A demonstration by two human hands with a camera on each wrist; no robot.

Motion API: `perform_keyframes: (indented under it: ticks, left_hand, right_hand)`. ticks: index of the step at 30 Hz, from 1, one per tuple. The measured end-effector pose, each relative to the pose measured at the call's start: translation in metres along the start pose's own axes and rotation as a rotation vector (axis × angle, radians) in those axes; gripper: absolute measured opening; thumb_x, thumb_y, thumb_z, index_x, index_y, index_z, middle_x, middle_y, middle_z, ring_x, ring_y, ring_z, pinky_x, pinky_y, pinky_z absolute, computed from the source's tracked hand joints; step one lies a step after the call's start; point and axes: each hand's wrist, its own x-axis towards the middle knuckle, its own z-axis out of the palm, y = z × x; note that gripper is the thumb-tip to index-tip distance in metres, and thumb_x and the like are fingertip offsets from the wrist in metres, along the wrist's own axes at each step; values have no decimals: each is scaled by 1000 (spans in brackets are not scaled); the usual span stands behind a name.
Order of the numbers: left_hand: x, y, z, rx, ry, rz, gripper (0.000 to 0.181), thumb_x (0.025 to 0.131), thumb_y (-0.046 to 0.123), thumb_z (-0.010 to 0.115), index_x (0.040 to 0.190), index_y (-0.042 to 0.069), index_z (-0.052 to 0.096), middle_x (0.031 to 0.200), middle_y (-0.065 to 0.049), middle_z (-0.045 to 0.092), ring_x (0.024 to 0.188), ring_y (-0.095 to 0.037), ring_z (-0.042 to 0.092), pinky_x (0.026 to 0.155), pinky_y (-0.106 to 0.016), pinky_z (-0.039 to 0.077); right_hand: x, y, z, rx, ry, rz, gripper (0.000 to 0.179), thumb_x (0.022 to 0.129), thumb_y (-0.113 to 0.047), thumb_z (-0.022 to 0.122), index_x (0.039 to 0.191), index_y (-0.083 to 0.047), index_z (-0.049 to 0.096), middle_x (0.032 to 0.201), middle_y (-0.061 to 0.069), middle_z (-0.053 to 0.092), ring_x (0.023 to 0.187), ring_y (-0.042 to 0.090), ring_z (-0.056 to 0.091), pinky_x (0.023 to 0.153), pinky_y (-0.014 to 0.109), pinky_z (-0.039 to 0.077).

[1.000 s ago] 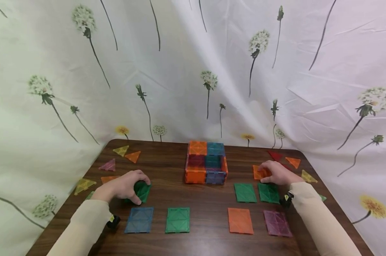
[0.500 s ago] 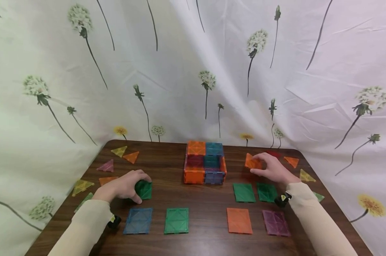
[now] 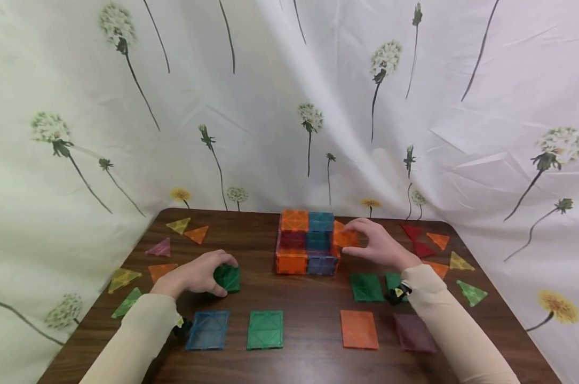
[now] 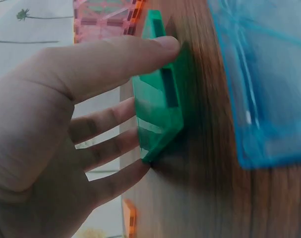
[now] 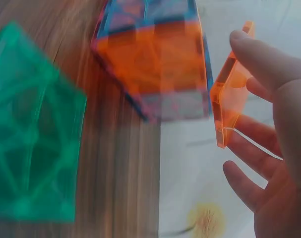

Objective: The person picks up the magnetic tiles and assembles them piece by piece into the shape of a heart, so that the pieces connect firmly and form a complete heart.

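Observation:
My left hand pinches a translucent green square magnetic tile by its edges; in the left wrist view the thumb lies over one edge of the green tile and the fingertips are at the opposite side, close over the table. My right hand holds an orange magnetic tile tilted, beside the right wall of a low box built of orange, blue and purple tiles. The near half of the box is open on top; its back half bears an orange and a blue tile. In the right wrist view the orange tile shows apart from the box.
On the brown table lie flat squares: blue, green, orange, purple, and a green one with another partly under the right wrist. Several triangles lie along both sides. A flower-print cloth hangs behind.
The right hand has lifted the orange tile and carried it left to the box's right side. The left hand has shifted slightly right with the green tile.

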Motion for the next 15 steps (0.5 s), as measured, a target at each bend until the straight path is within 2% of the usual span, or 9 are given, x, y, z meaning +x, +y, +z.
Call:
perform_keyframes:
  ticks: [6,10,15]
  left_hand:
    - [10,7,2,-3,-9,6,60,81,26,92,133,11,65,136,-9,60,126,-36,56,104,-57,48]
    - [13,9,3,-5,-19,-2,60,82,26,92,133,12,65,137,-9,59,126,-35,55,105,-57,47]
    - [17,13,2,-22,-10,14,60,82,25,92,133,11,65,136,-9,59,126,-35,56,105,-57,48]
  right_hand:
    - [21,-19,10,-15,-68,-55,43,94,-42,81,129,-21,70,133,-3,63,121,18,60,99,47,53]
    - [29,-27,14,-59,-138,-41,44,95,-47,78,131,-22,70,132,-3,62,120,17,59,97,45,53]
    - [34,-33,17,-123,-170,-13,46,93,-47,80,130,-22,71,132,-1,61,121,21,56,101,47,51]
